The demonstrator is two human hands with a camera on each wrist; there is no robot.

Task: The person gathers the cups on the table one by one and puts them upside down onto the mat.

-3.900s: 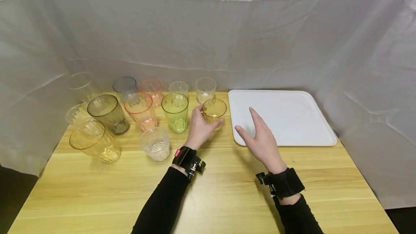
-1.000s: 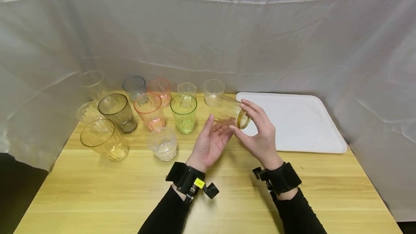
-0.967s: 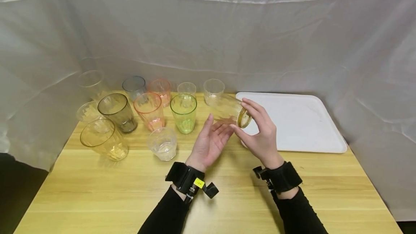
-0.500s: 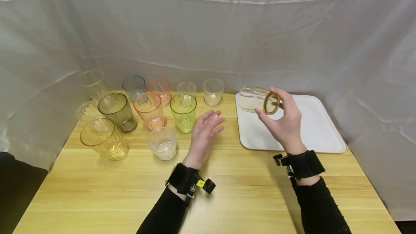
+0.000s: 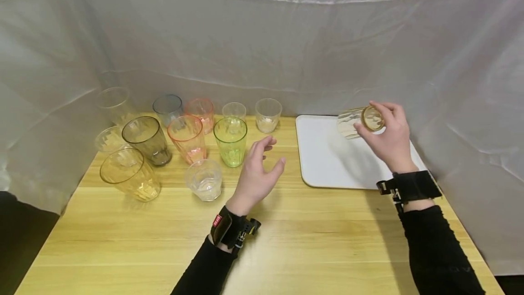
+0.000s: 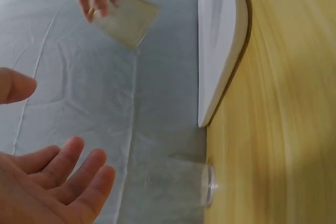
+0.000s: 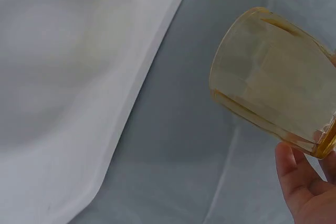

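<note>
My right hand (image 5: 392,144) pinches a pale amber drinking glass (image 5: 349,123) at its thick base, thumb on one side and fingers on the other. The glass lies tipped on its side in the air above the white tray (image 5: 327,167), its mouth facing left. In the right wrist view the amber glass (image 7: 273,77) shows its thin rim away from the fingertips (image 7: 285,156). My left hand (image 5: 255,174) is held over the table with fingers relaxed and thumb apart, holding nothing. Nearest to it stands an upright green glass (image 5: 231,144).
Several upright glasses crowd the left: a tall yellow one (image 5: 131,176), a smoky grey one (image 5: 147,142), a coral one (image 5: 186,140) and a short clear tumbler (image 5: 204,183). Another clear glass (image 5: 268,116) stands beside the tray. A grey cloth (image 5: 278,35) hangs behind the table.
The amber glass, first in my left hand, passed to the right hand, was turned on its side, and travelled right over the tray. My left hand let go and turned palm-inward.
</note>
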